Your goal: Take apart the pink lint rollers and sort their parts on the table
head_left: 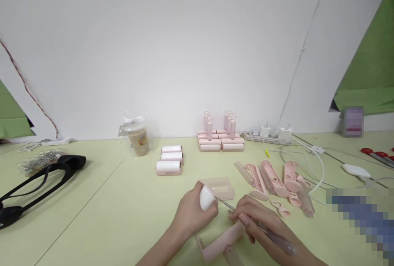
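Observation:
My left hand (192, 214) is closed around a white roll (206, 198) near the table's front edge. My right hand (257, 221) pinches a thin clear rod-like tool (271, 233) whose tip reaches toward the roll. A pale pink translucent cover (221, 188) lies just behind the roll. A pink holder piece (220, 243) lies on the table under and between my hands.
Loose pink handle parts (273, 182) lie to the right. Three white rolls (170, 160) and a stack of finished pink rollers (220, 136) sit further back. A wrapped cup (137, 136), black straps (40, 184), a power strip (266, 136) and white cables (318, 163) are around.

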Tool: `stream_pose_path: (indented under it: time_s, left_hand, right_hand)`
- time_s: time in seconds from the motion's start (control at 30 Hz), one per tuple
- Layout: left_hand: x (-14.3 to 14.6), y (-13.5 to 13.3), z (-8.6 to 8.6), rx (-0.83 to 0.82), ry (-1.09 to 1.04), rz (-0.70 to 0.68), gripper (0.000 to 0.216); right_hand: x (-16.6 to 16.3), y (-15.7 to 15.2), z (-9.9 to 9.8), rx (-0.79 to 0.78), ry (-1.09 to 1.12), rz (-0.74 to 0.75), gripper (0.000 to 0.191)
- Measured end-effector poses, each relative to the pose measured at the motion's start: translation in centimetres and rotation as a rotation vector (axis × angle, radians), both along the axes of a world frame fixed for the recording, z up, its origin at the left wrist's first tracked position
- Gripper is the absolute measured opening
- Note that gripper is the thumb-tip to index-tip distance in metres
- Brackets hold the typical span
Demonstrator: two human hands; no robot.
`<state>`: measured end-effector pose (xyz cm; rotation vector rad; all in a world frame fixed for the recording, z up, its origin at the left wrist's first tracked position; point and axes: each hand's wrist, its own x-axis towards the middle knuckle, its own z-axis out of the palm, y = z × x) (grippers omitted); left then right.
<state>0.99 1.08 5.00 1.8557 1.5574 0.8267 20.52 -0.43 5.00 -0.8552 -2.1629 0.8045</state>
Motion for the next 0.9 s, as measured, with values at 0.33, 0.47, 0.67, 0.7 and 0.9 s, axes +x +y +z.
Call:
stream_pose_path:
  time_s: [0.33,0.47,0.67,0.7,0.9]
  left_hand:
    - [-0.1,0.2,0.1,0.009,0.037,0.024,0.017]
    - [-0.4,1.0,-0.2,-0.016,0.044,0.077,0.021]
    - [-0.8,1.5,0.1,0.021,-0.001,0.107,0.024]
    - [-0.9,1.5,0.2,0.039,-0.023,0.107,0.023]
    - [-1.9,2.0,0.3,0.198,-0.241,0.223,0.024]
  right_hand:
    - [-0.2,1.3,0.0,0.093,0.003,-0.154,0.027]
    - [0.4,2.6,0.2,-0.057,0.044,-0.27,0.028]
    - [0.4,3.5,0.6,-0.074,-0.063,-0.253,0.024]
    - [0.0,3.4,0.6,-0.009,-0.126,-0.237,0.018]
    - [-3.8,3.2,-0.5,0.348,-0.62,-0.167,0.015]
